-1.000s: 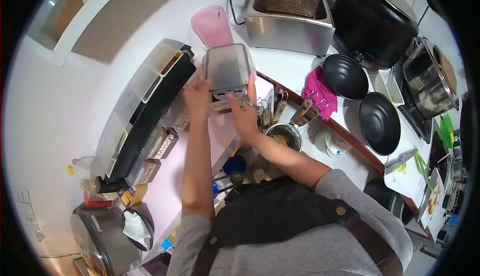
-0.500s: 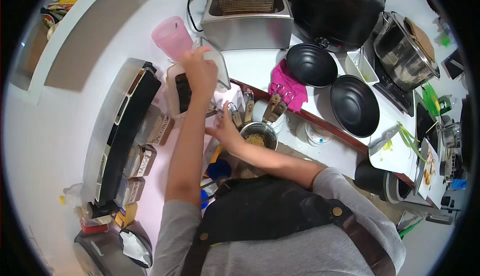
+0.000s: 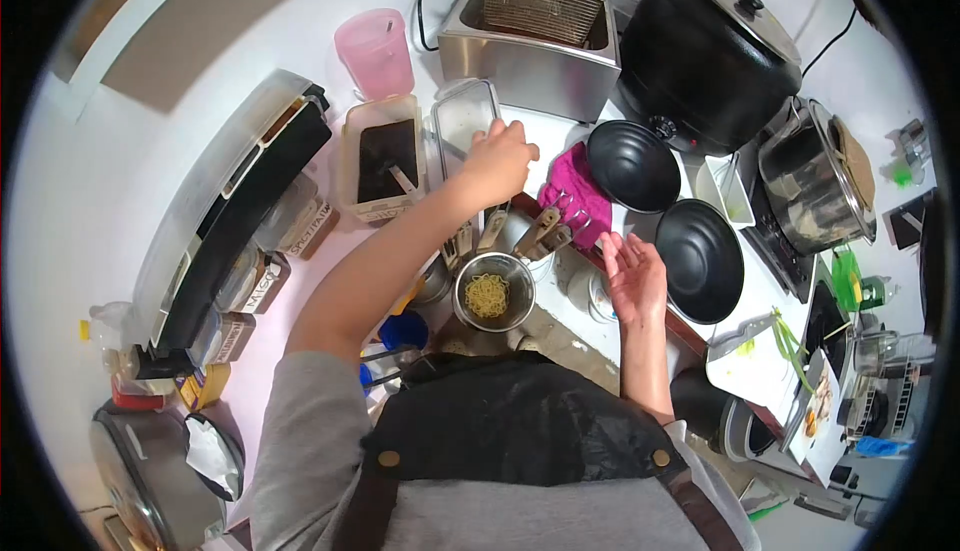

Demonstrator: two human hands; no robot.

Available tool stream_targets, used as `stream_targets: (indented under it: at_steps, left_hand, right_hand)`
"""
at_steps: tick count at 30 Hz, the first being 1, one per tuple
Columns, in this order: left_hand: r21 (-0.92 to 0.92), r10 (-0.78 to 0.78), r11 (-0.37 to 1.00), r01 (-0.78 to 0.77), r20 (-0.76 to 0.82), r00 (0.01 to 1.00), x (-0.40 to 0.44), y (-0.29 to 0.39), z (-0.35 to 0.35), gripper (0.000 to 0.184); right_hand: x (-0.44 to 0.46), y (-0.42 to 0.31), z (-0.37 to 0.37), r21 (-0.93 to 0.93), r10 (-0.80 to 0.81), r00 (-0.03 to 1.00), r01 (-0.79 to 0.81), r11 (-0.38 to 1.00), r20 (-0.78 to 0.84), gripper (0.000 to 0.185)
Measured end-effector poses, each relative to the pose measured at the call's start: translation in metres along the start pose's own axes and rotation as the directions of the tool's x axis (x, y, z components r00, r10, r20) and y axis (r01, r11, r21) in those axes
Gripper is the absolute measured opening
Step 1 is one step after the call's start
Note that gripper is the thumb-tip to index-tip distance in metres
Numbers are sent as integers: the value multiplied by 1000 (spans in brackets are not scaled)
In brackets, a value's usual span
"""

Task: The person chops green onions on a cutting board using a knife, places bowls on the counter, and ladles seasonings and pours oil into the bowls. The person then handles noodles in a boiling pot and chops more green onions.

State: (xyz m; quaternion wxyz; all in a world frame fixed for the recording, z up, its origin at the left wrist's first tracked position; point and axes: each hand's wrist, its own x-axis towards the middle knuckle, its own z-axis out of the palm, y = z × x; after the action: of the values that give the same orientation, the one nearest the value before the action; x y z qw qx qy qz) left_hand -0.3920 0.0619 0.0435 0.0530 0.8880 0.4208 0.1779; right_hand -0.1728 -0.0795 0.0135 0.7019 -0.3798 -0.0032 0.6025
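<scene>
My left hand (image 3: pixel 497 166) is over the counter edge, beside the clear lid (image 3: pixel 464 116), its fingers loosely bent and apart with nothing visible in them. Left of the lid stands an uncovered plastic container (image 3: pixel 373 213) of dark contents, with a small scoop (image 3: pixel 402 180) inside. My right hand (image 3: pixel 636 276) is palm up with fingers spread, just left of a black bowl (image 3: pixel 700 261). A second black bowl (image 3: pixel 633 165) sits above it, next to the magenta cloth (image 3: pixel 577 191). Noodles (image 3: pixel 487 295) lie in a round metal strainer (image 3: pixel 515 291) below my left forearm.
A steel fryer (image 3: pixel 530 71) and a large black pot (image 3: pixel 705 51) line the back. Labelled jars (image 3: pixel 256 281) stand at left, near a pink pitcher (image 3: pixel 375 51). A knife and greens lie on the white cutting board (image 3: pixel 745 376) at right.
The lid has come off the container and lies beside it. My left hand has moved right, away from the container. My right hand has moved right, from near the strainer handles to the bowls.
</scene>
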Motion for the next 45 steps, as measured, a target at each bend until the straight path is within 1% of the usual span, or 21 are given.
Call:
stream_targets:
  at_steps: [2,4,6,8,9,10,12,13,16,19,22,25,28,30,32,33,34,35,36,40,45]
  left_hand:
    - [-44,46,998,-49,-77,996,-23,-13,-30,34]
    - [-111,-42,993,32,-83,996,-64,-26,-70,37]
    - [-32,-213,976,215,57,975,-104,-43,-87,45]
    - [-152,-179,970,191,90,980,-124,-49,-86,42]
    - [-213,-170,959,188,100,980,-132,-54,-84,41]
    - [-267,-222,933,240,96,970,-134,-58,-81,38]
    - [-382,-321,864,329,87,943,-129,-64,-70,32]
    - [-343,-289,907,244,-86,953,-128,-68,-67,20]
    - [-657,-587,684,316,-240,773,-113,-90,-67,19]
    - [-569,-641,735,370,-405,652,-95,-111,-65,22]
    - [-215,-413,910,354,-546,729,-85,-133,-65,21]
    - [-289,-418,907,306,-538,732,-79,-121,-88,21]
    - [-267,-441,896,354,-456,773,-76,-117,-115,28]
    - [-327,-507,859,393,-443,739,-75,-107,-131,28]
    - [-447,-557,814,372,-417,718,-74,-101,-146,29]
    - [-367,-537,838,404,-429,726,-74,-89,-158,31]
    - [-383,-557,825,416,-429,711,-74,-82,-167,31]
    - [-399,-577,811,427,-429,695,-74,-77,-175,31]
    - [-416,-596,797,437,-430,678,-75,-73,-181,31]
    - [-398,-566,819,413,-443,696,-83,-76,-183,30]
    - [-448,-603,788,422,-426,674,-95,-73,-172,30]
  right_hand:
    - [17,-2,-4,77,21,1000,-22,997,3,31]
    - [33,-1,-6,144,35,999,-35,989,-1,34]
    - [49,1,-3,150,19,999,-14,989,-37,41]
    - [71,3,-7,121,30,1000,-30,992,9,44]
    - [76,4,-1,152,45,998,-39,988,-35,45]
    - [81,4,5,179,61,995,-46,983,-78,47]
    - [105,10,0,196,-5,1000,8,981,-19,47]
    - [114,14,-1,182,-57,998,58,982,-13,47]
    - [145,17,-12,75,-204,979,204,976,0,50]
    - [131,18,6,-95,-290,956,286,954,-38,59]
    - [86,8,38,-208,-338,941,328,921,-13,63]
    - [66,-4,48,-264,-307,951,302,916,24,62]
    - [50,-13,59,-309,-296,952,306,900,80,59]
    - [34,-18,75,-301,-311,943,332,894,117,58]
    - [23,-20,88,-326,-261,945,315,891,198,57]
    - [13,-20,98,-322,-226,942,300,898,246,56]
    - [8,-18,102,-319,-190,937,284,904,294,56]
    - [12,-16,103,-290,-111,899,250,924,423,54]
    - [16,-12,109,-243,-11,891,136,960,454,52]
    - [-6,18,137,-413,101,909,83,907,404,51]
    - [-10,57,147,-472,201,884,26,881,423,41]
